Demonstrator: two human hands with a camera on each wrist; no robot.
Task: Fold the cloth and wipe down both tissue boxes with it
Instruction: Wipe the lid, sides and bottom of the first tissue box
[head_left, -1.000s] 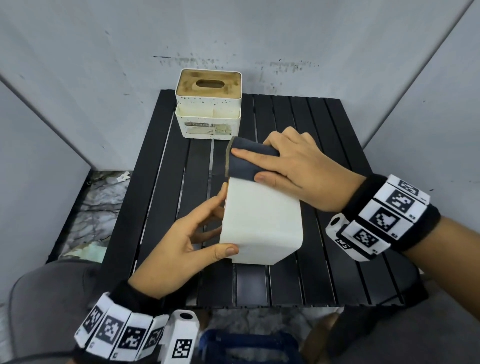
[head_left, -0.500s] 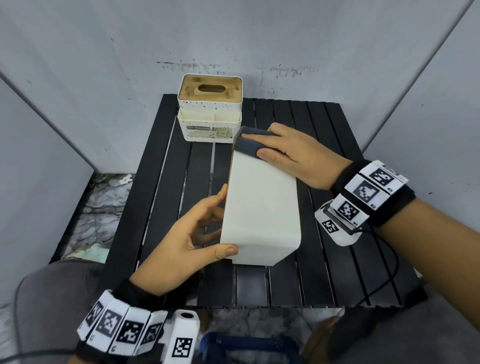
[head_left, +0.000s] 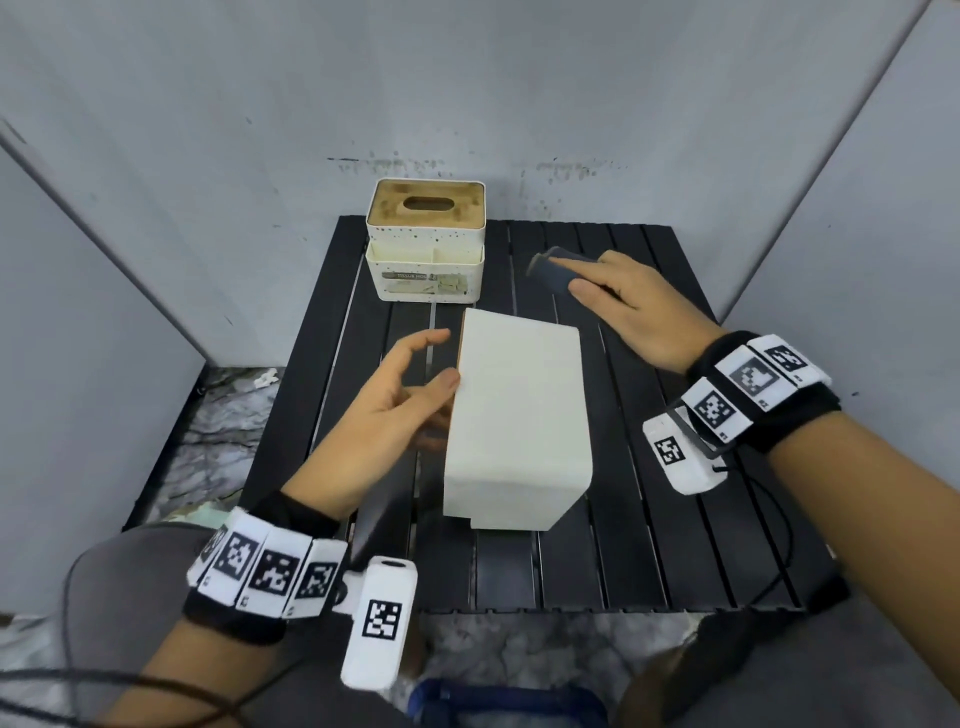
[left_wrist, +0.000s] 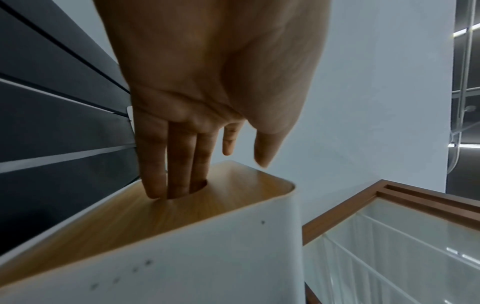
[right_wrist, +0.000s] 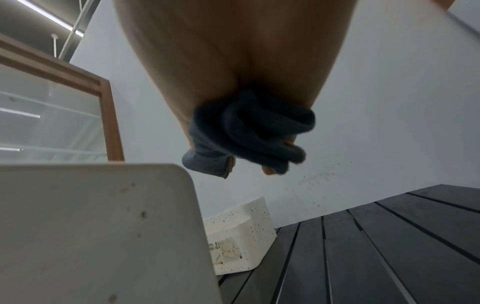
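On the black slatted table (head_left: 649, 467) in the head view, a plain white tissue box (head_left: 519, 415) lies on its side near the middle. The left hand (head_left: 395, 410) rests at its left edge, thumb on the upper face, fingers loosely extended behind the edge. The right hand (head_left: 631, 306) hovers to the far right, apart from that box, pinching a folded dark blue cloth (head_left: 553, 270). A speckled tissue box (head_left: 426, 244) with a wooden lid stands at the far edge, left of the cloth.

In the left wrist view, the straight fingers (left_wrist: 166, 160) touch the box's wooden face, two tips dipping into its slot (left_wrist: 200, 186).

In the right wrist view, the cloth is bunched in the curled fingers, above the table and clear of the plain box's corner.
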